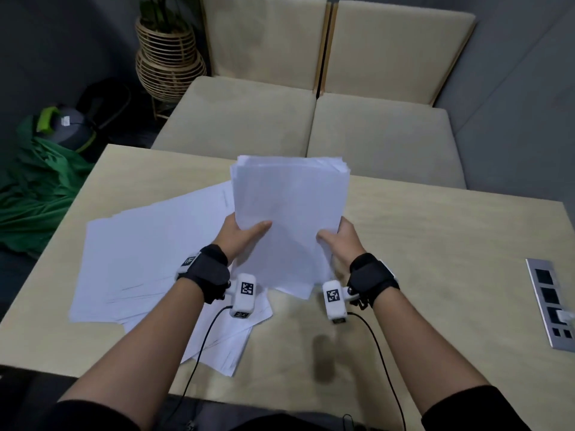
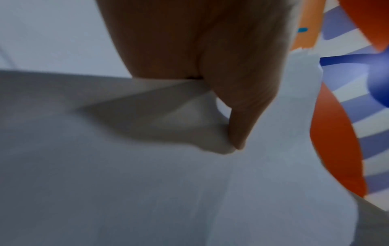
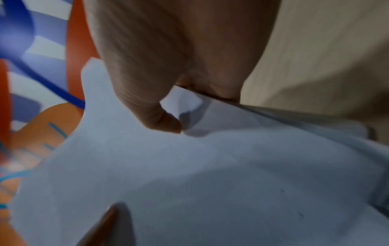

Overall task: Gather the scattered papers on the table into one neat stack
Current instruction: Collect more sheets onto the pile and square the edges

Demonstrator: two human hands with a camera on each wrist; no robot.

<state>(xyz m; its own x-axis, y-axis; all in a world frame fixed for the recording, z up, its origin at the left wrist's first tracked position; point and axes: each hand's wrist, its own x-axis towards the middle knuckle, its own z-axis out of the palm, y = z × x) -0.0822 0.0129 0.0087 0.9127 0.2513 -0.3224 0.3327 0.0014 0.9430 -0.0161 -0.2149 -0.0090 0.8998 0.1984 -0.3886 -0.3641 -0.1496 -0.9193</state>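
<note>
A thick bundle of white papers [image 1: 291, 209] is held tilted above the middle of the table, its far edges uneven. My left hand [image 1: 244, 236] grips the bundle's left side with the thumb lying across the top sheet. My right hand [image 1: 337, 237] grips its right side, thumb also on top. In the left wrist view the thumb [image 2: 240, 116] presses into the bundle [image 2: 168, 183]. The right wrist view shows the thumb [image 3: 155, 113] on the sheets [image 3: 210, 166]. More loose white sheets [image 1: 146, 259] lie fanned on the table [image 1: 435, 244] to the left, under my left forearm.
A grey socket panel [image 1: 552, 303] is set into the table at the right edge. Beige sofa cushions [image 1: 311, 119] stand behind the table. A wicker planter [image 1: 168, 60] and green cloth [image 1: 40, 188] are on the floor at the left.
</note>
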